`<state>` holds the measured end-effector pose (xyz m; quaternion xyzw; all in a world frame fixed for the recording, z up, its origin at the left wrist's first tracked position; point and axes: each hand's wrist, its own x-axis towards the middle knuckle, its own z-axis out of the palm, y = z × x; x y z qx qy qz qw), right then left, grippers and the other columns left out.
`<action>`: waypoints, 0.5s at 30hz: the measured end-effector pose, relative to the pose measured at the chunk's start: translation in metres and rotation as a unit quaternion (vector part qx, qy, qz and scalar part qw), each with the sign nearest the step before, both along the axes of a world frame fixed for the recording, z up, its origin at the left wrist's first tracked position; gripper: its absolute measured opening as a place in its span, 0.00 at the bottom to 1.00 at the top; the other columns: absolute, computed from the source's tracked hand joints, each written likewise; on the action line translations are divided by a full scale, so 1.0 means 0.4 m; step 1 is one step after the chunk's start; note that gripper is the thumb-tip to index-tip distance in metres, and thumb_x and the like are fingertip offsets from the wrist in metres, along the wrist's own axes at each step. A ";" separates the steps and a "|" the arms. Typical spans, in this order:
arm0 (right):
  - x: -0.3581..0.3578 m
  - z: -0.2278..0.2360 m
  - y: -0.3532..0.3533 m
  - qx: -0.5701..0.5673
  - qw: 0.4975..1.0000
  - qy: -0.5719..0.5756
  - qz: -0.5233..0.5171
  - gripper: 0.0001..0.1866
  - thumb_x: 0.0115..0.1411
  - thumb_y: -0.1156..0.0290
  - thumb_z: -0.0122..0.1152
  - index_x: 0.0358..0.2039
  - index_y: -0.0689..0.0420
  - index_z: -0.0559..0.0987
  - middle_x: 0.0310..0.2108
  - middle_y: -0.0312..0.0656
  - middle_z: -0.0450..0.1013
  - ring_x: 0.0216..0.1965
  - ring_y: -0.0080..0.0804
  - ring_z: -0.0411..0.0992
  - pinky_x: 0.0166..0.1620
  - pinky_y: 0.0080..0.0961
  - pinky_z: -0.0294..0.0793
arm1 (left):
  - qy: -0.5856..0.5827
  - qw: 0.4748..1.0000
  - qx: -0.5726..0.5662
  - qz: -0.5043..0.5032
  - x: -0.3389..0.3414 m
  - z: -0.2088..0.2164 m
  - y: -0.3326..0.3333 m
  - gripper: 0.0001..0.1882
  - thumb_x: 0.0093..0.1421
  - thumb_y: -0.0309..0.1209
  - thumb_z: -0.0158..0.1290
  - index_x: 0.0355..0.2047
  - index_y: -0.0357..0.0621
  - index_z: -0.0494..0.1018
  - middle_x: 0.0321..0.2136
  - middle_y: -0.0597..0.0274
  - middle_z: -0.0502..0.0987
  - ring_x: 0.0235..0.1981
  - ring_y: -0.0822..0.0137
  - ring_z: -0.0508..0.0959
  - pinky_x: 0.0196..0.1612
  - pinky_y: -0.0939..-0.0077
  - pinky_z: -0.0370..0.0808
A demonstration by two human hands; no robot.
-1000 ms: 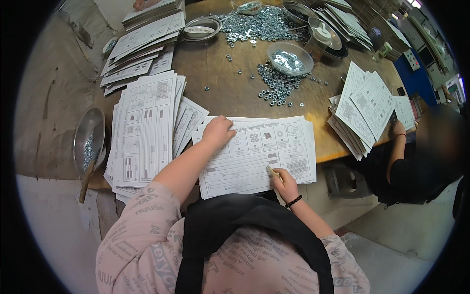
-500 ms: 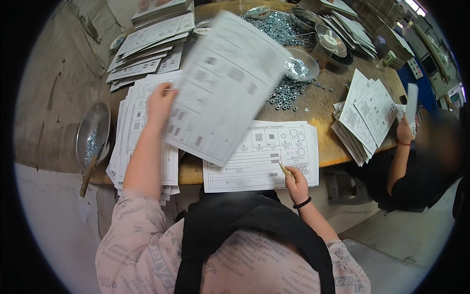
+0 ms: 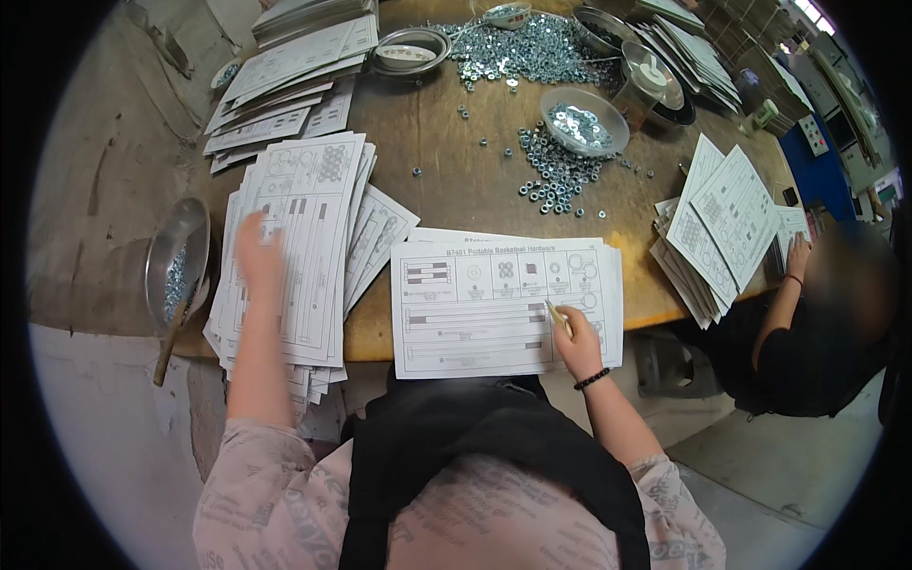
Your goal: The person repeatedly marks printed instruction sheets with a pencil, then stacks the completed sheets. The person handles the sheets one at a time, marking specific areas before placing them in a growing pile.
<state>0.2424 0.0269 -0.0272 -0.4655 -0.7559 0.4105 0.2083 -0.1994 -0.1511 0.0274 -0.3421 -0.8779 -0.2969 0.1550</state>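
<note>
In front of me at the table's edge lies a small stack of white printed sheets [image 3: 475,328], with diagrams of hardware on the top one. My right hand [image 3: 579,350] rests over its right side, fingers closed round a slim tan pointed tool [image 3: 558,318] whose exact kind I cannot make out. To the left, my left hand [image 3: 258,252] is over a taller, uneven pile of similar sheets [image 3: 309,242]. It is slightly blurred, thumb and fingers apart, and no sheet shows in its grasp.
Loose nuts [image 3: 560,180] lie beside a clear bowl of washers [image 3: 584,123]; a larger heap of metal parts [image 3: 522,52] is behind. A metal bowl with a handled scoop [image 3: 179,275] stands left. More sheets [image 3: 722,218] lie right, near a co-worker's hand [image 3: 800,255].
The large sheet my left hand held up over the table is now down on the left pile. That hand has moved left and lower. My right hand has barely moved; the co-worker's hand has lowered.
</note>
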 end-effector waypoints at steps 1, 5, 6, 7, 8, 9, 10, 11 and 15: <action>-0.014 -0.010 0.015 0.007 1.000 -0.021 0.005 0.13 0.52 0.70 0.51 0.39 0.57 0.72 0.25 0.46 0.72 0.26 0.40 0.71 0.31 0.29 0.69 | -0.122 0.990 0.060 -0.033 0.122 -0.010 0.092 0.23 0.47 0.25 0.54 0.46 0.38 0.66 0.46 0.50 0.67 0.50 0.54 0.65 0.54 0.67 0.60; -0.105 -0.005 0.070 0.014 0.997 -0.075 0.024 0.13 0.53 0.67 0.50 0.38 0.55 0.73 0.28 0.49 0.73 0.31 0.45 0.71 0.33 0.33 0.70 | -0.183 0.912 -0.160 -0.330 0.467 -0.121 0.295 0.27 0.49 0.34 0.54 0.50 0.42 0.62 0.53 0.53 0.61 0.57 0.56 0.57 0.58 0.64 0.54; -0.126 -0.001 0.081 0.016 0.996 -0.088 0.020 0.12 0.53 0.66 0.50 0.38 0.55 0.73 0.29 0.49 0.73 0.32 0.46 0.71 0.34 0.34 0.70 | -0.142 0.900 -0.183 -0.368 0.526 -0.136 0.326 0.28 0.50 0.35 0.53 0.51 0.41 0.61 0.54 0.52 0.60 0.58 0.56 0.56 0.58 0.63 0.52; -0.143 0.005 0.089 0.027 0.995 -0.097 0.016 0.12 0.53 0.66 0.49 0.37 0.55 0.73 0.29 0.49 0.73 0.32 0.46 0.71 0.34 0.35 0.70 | -0.100 0.885 -0.205 -0.407 0.564 -0.152 0.343 0.29 0.51 0.37 0.52 0.52 0.41 0.60 0.55 0.51 0.58 0.58 0.56 0.55 0.59 0.61 0.51; -0.159 0.013 0.095 0.037 0.993 -0.107 0.014 0.12 0.54 0.66 0.49 0.37 0.55 0.74 0.29 0.49 0.73 0.32 0.46 0.71 0.34 0.35 0.70 | -0.088 0.883 -0.201 -0.414 0.581 -0.180 0.345 0.30 0.51 0.38 0.51 0.53 0.41 0.59 0.55 0.52 0.58 0.58 0.56 0.54 0.59 0.60 0.50; -0.168 0.015 0.097 0.049 0.992 -0.116 0.011 0.12 0.54 0.66 0.49 0.37 0.55 0.74 0.29 0.49 0.73 0.32 0.45 0.71 0.34 0.35 0.70 | -0.074 0.882 -0.197 -0.421 0.596 -0.210 0.351 0.30 0.51 0.39 0.50 0.53 0.41 0.59 0.55 0.52 0.57 0.59 0.57 0.54 0.59 0.60 0.49; -0.169 0.010 0.096 0.076 0.990 -0.121 0.019 0.11 0.54 0.66 0.49 0.36 0.56 0.74 0.28 0.48 0.73 0.31 0.45 0.71 0.33 0.36 0.70 | -0.061 0.881 -0.193 -0.428 0.607 -0.234 0.355 0.30 0.52 0.41 0.50 0.53 0.41 0.58 0.56 0.53 0.57 0.59 0.57 0.53 0.59 0.60 0.49; -0.168 0.000 0.098 0.075 0.987 -0.140 0.025 0.11 0.54 0.66 0.49 0.35 0.56 0.74 0.28 0.48 0.73 0.31 0.45 0.71 0.33 0.36 0.70 | -0.056 0.878 -0.199 -0.432 0.607 -0.235 0.358 0.31 0.52 0.41 0.49 0.54 0.41 0.58 0.56 0.53 0.56 0.59 0.57 0.53 0.60 0.60 0.48; -0.167 -0.037 0.107 0.105 0.978 -0.171 0.049 0.10 0.54 0.66 0.49 0.34 0.56 0.74 0.26 0.46 0.73 0.28 0.44 0.71 0.31 0.35 0.70 | -0.041 0.872 -0.218 -0.436 0.597 -0.234 0.357 0.32 0.52 0.43 0.48 0.54 0.41 0.57 0.56 0.54 0.56 0.59 0.58 0.52 0.60 0.61 0.47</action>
